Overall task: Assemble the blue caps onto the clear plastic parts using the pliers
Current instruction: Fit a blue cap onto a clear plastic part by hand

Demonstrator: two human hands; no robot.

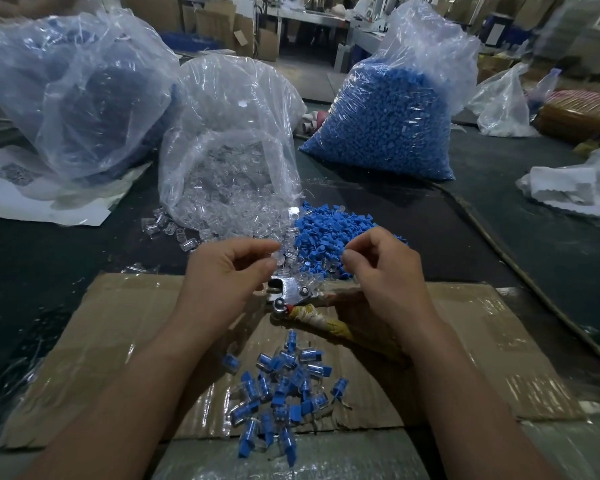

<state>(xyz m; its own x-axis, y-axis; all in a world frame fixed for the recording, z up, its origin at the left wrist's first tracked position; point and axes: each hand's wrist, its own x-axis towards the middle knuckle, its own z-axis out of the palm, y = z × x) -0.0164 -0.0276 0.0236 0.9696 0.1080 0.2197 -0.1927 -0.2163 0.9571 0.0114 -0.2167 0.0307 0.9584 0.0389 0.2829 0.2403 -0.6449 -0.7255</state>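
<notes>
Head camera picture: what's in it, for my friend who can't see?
The left hand pinches a clear plastic part and the right hand curls beside a pile of blue caps, above pliers on cardboard. Finished pieces lie nearer.

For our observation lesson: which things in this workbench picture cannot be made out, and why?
Head view: pliers handles, partly covered by the right hand.
Whether the right hand's curled fingers hold anything: hidden by them.
What the left hand holds, if anything: too small and clear.
Contents of the far-left bag: blurred behind cloudy plastic.
</notes>
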